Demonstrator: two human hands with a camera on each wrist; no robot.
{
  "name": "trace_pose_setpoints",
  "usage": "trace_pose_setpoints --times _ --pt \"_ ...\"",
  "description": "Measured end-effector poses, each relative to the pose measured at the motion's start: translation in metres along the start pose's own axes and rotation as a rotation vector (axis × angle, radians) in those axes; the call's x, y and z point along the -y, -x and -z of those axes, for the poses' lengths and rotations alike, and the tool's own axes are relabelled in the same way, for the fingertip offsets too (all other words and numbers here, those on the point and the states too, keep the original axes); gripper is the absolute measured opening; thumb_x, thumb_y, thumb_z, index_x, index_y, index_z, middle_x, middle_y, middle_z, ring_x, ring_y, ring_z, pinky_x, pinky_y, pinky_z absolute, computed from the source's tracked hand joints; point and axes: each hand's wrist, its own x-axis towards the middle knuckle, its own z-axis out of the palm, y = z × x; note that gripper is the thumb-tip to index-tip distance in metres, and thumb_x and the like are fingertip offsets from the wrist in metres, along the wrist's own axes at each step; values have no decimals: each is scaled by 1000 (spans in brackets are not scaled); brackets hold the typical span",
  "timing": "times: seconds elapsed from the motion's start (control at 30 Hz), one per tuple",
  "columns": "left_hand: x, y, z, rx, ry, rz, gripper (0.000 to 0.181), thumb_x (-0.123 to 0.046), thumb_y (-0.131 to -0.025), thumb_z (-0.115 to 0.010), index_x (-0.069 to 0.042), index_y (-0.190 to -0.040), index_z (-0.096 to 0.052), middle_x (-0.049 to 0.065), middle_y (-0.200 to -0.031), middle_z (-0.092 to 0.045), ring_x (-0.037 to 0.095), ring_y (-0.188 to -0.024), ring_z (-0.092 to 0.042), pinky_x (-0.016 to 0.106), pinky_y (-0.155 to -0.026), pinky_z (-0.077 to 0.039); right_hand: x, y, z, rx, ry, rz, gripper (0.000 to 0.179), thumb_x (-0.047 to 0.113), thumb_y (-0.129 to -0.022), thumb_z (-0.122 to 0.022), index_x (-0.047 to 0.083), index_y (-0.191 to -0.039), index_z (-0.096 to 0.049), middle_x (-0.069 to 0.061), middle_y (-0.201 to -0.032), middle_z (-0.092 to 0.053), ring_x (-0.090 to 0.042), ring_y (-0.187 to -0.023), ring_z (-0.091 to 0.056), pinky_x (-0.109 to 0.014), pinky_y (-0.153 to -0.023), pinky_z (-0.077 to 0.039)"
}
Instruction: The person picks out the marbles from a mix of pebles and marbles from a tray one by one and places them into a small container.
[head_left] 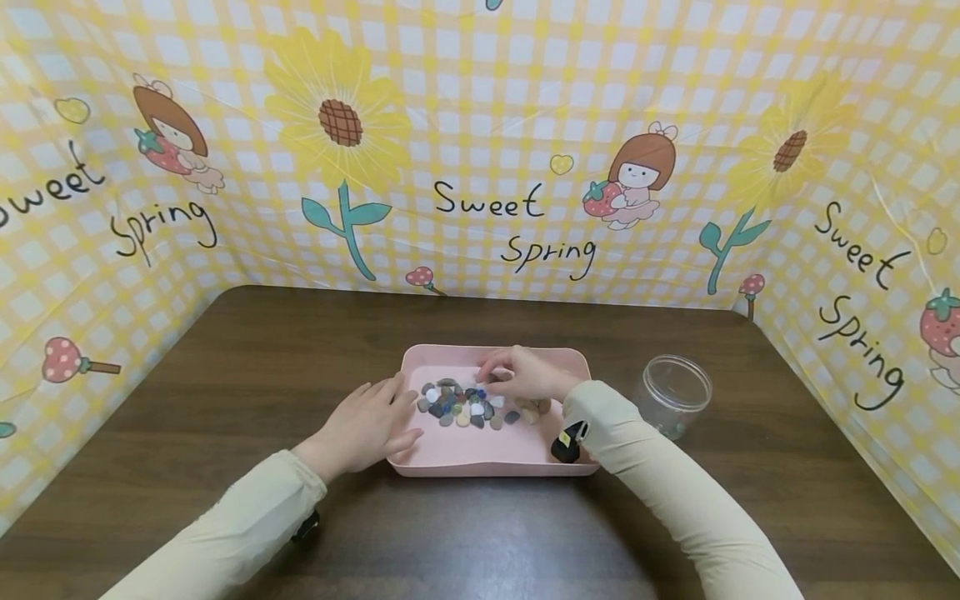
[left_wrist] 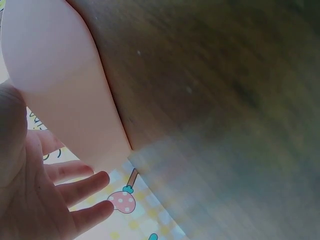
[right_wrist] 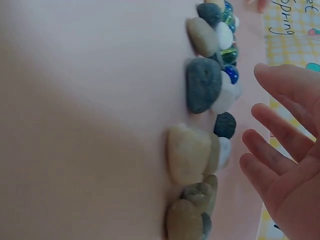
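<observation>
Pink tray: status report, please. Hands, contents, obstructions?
Left hand at left rim of pink tray; right hand over it, nothing visibly held. Stones and marbles clustered on tray floor. Clear jar right of tray, apparently not in the way.

Both forearms are clad in long, pale cream sleeves of plain, smooth cloth, the left sleeve point(head_left: 225, 525) and the right sleeve point(head_left: 675, 500) matching in colour. Each ends at the wrist: the left cuff point(head_left: 306, 477) is loose and softly puckered, the right cuff point(head_left: 588, 410) rounded and gathered. Fine creases run across the cloth, most marked along the right forearm. Beside the right cuff sits a compact black device point(head_left: 564, 448) bearing a small yellow mark point(head_left: 566, 438); a black part point(head_left: 306, 527) shows below the left cuff, its detail too small to read. The left hand point(head_left: 363, 429) and right hand point(head_left: 531, 375) are bare, with slender fingers and rounded tips.
</observation>
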Motion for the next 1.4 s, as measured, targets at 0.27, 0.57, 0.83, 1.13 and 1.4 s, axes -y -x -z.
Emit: trace_pose_setpoints --times 0.27,0.57,0.83,1.13,1.4 --pt "0 -1 0 3 8 2 57 -46 -90 -51 -3 -128 -54 26 -140 -43 38 -127 -45 55 -103 -37 -2 -2 -6 8 77 15 12 9 -85 -66 9 -96 -71 -11 -133 -56 -27 -128 -48 -40 -107 -39" --pt "-1 0 0 1 20 3 57 -46 -90 -51 -3 -127 -54 27 -140 -43 39 -127 -45 55 -103 -37 -2 -2 -9 22 140 49 11 8 -85 -65 9 -94 -71 -11 -131 -57 -27 -126 -50 -42 -109 -37" --pt "-1 0 1 -1 25 -1 56 -45 -90 -51 -3 -127 -54 27 -140 -43 39 -127 -45 55 -103 -38 -3 -4 -10 3 109 16 9 11 -85 -66 11 -93 -71 -8 -132 -56 -24 -128 -48 -40 -108 -38" --pt "-1 0 2 4 19 1 56 -45 -90 -51 -3 -127 -54 27 -140 -43 39 -126 -46 55 -103 -38 6 1 0 -35 40 25 15 14 -86 -65 9 -99 -71 -7 -134 -56 -26 -132 -44 -46 -112 -30" --pt "-1 0 2 9 18 3 56 -45 -90 -51 -3 -127 -54 27 -140 -43 40 -127 -45 55 -103 -37 14 5 10 -97 121 149 13 14 -86 -65 9 -96 -71 -11 -129 -60 -27 -125 -52 -41 -105 -41"
